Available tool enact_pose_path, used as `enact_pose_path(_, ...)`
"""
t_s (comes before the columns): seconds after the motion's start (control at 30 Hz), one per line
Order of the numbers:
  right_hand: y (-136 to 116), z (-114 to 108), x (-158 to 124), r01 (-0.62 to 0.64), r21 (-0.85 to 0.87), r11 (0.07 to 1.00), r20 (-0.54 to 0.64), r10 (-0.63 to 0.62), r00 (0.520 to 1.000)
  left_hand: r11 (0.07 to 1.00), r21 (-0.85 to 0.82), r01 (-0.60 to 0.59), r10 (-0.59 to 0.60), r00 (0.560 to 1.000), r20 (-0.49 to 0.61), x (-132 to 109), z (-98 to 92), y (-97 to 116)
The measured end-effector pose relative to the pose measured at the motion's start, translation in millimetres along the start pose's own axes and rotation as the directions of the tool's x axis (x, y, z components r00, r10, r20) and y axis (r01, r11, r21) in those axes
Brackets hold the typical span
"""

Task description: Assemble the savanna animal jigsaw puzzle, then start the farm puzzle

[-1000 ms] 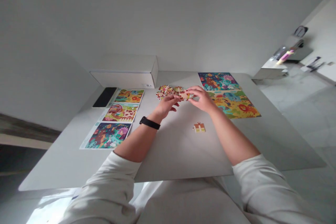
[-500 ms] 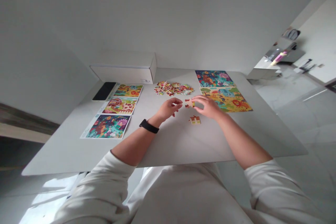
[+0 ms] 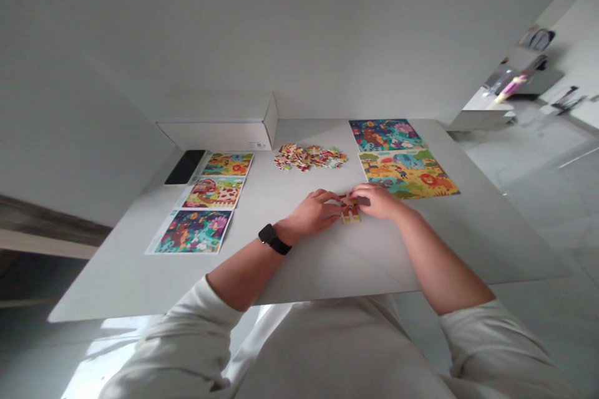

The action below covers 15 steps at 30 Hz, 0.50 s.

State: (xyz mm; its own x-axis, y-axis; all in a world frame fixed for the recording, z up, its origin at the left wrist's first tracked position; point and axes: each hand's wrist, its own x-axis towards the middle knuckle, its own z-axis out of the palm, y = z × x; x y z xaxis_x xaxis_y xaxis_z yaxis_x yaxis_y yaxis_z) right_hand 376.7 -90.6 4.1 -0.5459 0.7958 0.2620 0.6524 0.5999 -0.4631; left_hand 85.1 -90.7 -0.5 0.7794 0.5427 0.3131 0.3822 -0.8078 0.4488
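Note:
Several jigsaw puzzle pieces (image 3: 350,215) lie together on the table, brown and cream, between my two hands. My right hand (image 3: 377,201) grips the upper piece (image 3: 347,200) from its right side with bent fingers. On the left side, my left hand (image 3: 318,212), with a black watch (image 3: 274,238) on the wrist, has its fingertips and thumb at the edges of the same pieces. The fingers partly cover the pieces, so how they fit together is hard to see. Behind the hands sits a heap of loose puzzle pieces (image 3: 309,157).
Three picture sheets (image 3: 194,230) run along the left side, with a black phone (image 3: 186,167) beside them. A white box (image 3: 219,134) stands at the back left. Two finished-looking pictures (image 3: 409,171), one above the other, lie at the right. The table's (image 3: 299,274) front edge is near my body.
Both hands have come down and nearer me, my right hand bringing the piece it held onto the pieces on the table. My left hand has moved right to those pieces. The view has shifted slightly.

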Motion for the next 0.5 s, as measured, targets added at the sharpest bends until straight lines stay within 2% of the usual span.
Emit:
enact_pose_path(0.17,1.2,1.0,-1.0,-0.003,-0.03,1.0,0.024,0.004,1.0,0.998,0.042,-0.041,0.04,0.999,0.038,-1.2,-1.8,-1.0)
enact_pose_path(0.5,2.2,5.2,-1.2,0.002,-0.049,0.999,0.023,-0.001,1.0,0.998,0.064,-0.006,0.001,0.997,0.074,-0.9,2.6,-1.4)
